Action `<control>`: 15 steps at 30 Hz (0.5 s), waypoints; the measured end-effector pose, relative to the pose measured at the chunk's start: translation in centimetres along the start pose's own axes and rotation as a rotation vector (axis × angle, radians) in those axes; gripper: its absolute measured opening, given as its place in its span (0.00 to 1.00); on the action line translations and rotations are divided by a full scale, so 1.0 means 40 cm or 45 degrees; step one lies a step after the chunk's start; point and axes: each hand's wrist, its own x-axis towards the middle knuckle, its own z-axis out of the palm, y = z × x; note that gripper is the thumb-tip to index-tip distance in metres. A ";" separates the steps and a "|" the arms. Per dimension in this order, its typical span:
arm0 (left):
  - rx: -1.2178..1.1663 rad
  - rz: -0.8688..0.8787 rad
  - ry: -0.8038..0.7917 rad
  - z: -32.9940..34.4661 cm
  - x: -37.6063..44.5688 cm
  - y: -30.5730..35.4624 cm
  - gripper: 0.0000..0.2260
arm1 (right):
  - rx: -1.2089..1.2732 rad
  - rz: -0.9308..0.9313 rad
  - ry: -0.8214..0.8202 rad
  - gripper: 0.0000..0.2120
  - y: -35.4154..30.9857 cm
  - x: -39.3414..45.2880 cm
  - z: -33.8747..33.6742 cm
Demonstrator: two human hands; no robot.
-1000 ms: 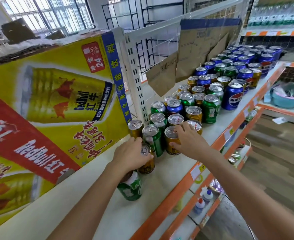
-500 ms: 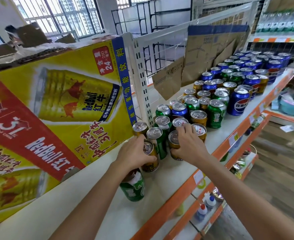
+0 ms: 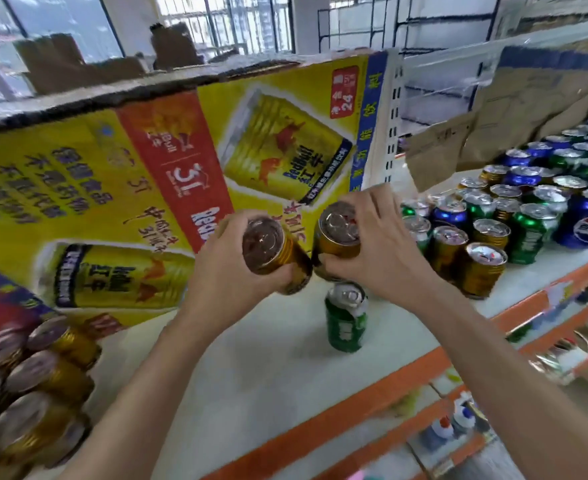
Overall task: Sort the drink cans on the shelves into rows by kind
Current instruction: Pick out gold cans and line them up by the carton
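Holding one ribbed gold drink can in each hand, you have your left hand [image 3: 223,275] curled round a gold can [image 3: 273,251] and your right hand [image 3: 382,247] round another [image 3: 339,233], both tilted tops-toward-you, above the green can [image 3: 346,318]. Matching gold cans [image 3: 43,386] stand left of it, nearer your left hand. Behind, a yellow carton [image 3: 112,188] reads "RedBull"; rightward, a blue can [image 3: 586,223] shows a Pepsi logo.

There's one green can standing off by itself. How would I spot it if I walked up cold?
Find the big yellow Red Bull carton on the white shelf. On the bare stretch in front of it, just below the two hands holding gold cans, stands the lone green can. Unlike the mixed cluster of cans to its right, it touches no other can.
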 end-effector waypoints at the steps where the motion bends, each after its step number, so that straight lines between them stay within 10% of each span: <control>1: 0.034 -0.049 0.001 -0.024 -0.030 -0.034 0.27 | 0.038 -0.046 -0.030 0.34 -0.033 0.003 0.030; 15: 0.368 -0.697 -0.147 -0.189 -0.406 -0.377 0.31 | 0.296 -0.392 -0.838 0.37 -0.358 -0.114 0.438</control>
